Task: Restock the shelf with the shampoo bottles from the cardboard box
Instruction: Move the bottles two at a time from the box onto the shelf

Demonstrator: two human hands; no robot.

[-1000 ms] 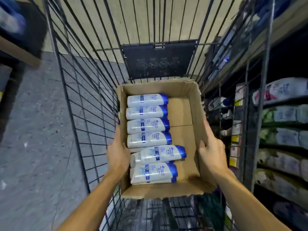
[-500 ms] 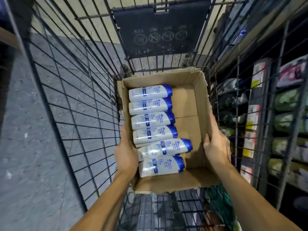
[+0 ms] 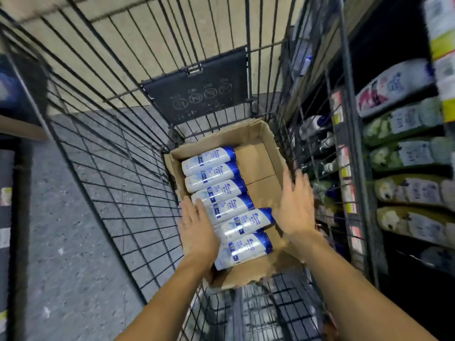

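Note:
An open cardboard box [image 3: 267, 140] sits in the bottom of a black wire cart. Several white shampoo bottles [image 3: 219, 188] with blue caps lie on their sides in a row along the box's left half. My left hand [image 3: 198, 230] hovers flat, fingers apart, over the left ends of the nearer bottles. My right hand [image 3: 296, 204] is spread open above the box's right wall and holds nothing. The shelf [image 3: 403, 168] stands to the right, stocked with lying bottles.
The wire cart [image 3: 103, 153] walls rise on all sides of the box, with a dark sign plate [image 3: 197, 89] on the far wall. Price tags [image 3: 344, 153] run down the shelf edges. Grey floor [image 3: 61, 230] lies to the left of the cart.
Both hands have let go of the box's side walls and now hover open above it. The box sits lower in the cart, and the view has swung.

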